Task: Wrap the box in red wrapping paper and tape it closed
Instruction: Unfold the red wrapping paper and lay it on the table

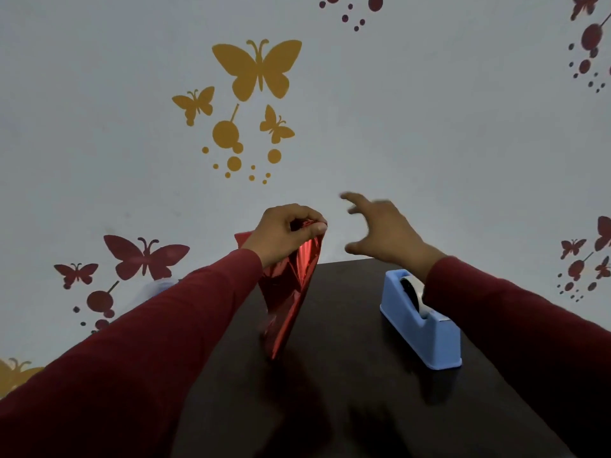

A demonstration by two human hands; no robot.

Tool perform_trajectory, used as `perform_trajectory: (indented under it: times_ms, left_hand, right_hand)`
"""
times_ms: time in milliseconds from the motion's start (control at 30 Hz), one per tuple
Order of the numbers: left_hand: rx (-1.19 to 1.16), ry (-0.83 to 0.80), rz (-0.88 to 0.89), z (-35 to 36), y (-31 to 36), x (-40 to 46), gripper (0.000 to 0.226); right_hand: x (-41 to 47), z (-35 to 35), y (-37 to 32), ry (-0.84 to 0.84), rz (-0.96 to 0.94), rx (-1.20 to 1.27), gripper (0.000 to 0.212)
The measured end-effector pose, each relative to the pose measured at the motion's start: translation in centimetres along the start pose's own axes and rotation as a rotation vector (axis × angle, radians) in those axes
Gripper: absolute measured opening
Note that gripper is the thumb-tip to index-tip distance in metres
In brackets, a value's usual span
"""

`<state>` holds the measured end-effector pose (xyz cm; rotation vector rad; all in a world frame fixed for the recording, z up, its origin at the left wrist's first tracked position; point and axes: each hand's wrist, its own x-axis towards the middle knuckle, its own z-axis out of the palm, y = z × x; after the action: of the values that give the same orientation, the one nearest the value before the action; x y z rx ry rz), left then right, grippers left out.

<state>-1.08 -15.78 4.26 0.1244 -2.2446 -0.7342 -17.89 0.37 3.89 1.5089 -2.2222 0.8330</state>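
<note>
**Red foil lifted above a dark table**

Pale grey wall (pixel 429 127) fills most of the view, decorated with yellow butterfly decals (pixel 257 69) and dark red butterfly decals (pixel 145 256). Below it a dark table (pixel 347 408) runs toward the wall. Above the table, the left hand (pixel 287 231) pinches the top of a crumpled sheet of shiny red wrapping paper (pixel 287 302), fingers and thumb curled round the gathered edge, so the paper hangs down with its lower tip near or on the tabletop. Beside it, the right hand (pixel 380 226) is raised apart from the paper, fingers spread and holding nothing; it looks slightly blurred. A blue tape dispenser (pixel 420 325) stands on the table under the right forearm. Both arms wear dark red sleeves (pixel 132 342)
</note>
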Motion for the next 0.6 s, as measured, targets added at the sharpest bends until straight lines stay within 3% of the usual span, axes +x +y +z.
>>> perform_trajectory:
  times_ms: [100, 200, 267, 367, 467, 533, 600]
  left_hand:
    - [0.069, -0.103, 0.030, -0.9, 0.7, 0.4, 0.014]
    - [0.156, -0.178, 0.019, -2.8, 1.0, 0.6, 0.024]
    - [0.264, -0.297, -0.054, -4.7, 0.8, 0.6, 0.052]
    - [0.596, -0.495, -0.172, -7.2, -0.1, 0.4, 0.089]
    - [0.971, -0.477, -0.190, -7.8, -1.0, 0.1, 0.079]
    - [1.053, -0.341, -0.151, -7.8, -1.4, -0.3, 0.060]
    - [1.058, -0.223, -0.105, -7.8, -1.8, -1.0, 0.044]
  right_hand:
    - [2.2, 0.0, -2.2, -0.127, -0.128, -0.114, 0.092]
    - [3.8, 1.2, -3.0, -0.221, -0.184, -0.083, 0.048]
    - [4.1, 2.0, -3.0, -0.240, -0.177, -0.077, 0.024]
    - [3.6, 2.7, -2.8, -0.235, -0.166, -0.051, 0.018]
    - [3.4, 3.1, -2.7, -0.268, -0.187, 0.029, 0.022]
    - [3.4, 3.1, -2.4, -0.266, -0.191, 0.020, 0.028]
    - [3.4, 3.2, -1.9, -0.139, -0.241, -0.081, 0.027]
